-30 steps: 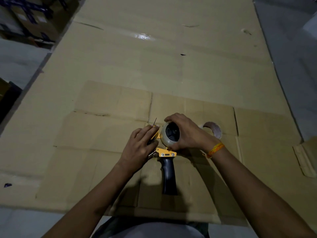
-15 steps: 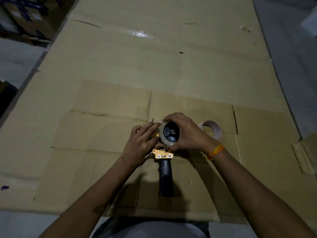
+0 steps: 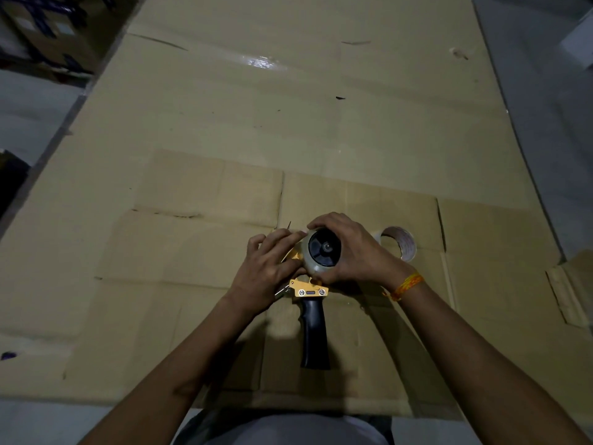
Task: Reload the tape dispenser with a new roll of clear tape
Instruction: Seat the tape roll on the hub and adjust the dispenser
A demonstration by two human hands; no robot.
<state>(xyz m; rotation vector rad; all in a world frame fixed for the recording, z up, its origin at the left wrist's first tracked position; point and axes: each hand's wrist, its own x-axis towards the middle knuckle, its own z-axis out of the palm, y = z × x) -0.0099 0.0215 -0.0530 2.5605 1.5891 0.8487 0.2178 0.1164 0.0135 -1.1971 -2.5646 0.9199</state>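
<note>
The tape dispenser (image 3: 313, 326) lies on flattened cardboard, its black handle pointing toward me and its yellow metal frame at the top. A roll of clear tape (image 3: 316, 268) sits on the dispenser's black hub. My right hand (image 3: 356, 252) wraps around the roll from the right. My left hand (image 3: 268, 268) is at the dispenser's front end, fingertips pinched near the roll's upper left edge; the tape end there is too small to make out. An empty cardboard tape core (image 3: 401, 244) lies just right of my right hand.
Large cardboard sheets (image 3: 288, 123) cover the floor under everything. Cardboard boxes (image 3: 41, 30) stand at the far left. A folded cardboard scrap (image 3: 571, 290) lies at the right edge. Grey floor shows along both sides.
My left hand's fingers have crept up toward the roll's top left edge. The right hand stays on the roll, and the dispenser has barely shifted.
</note>
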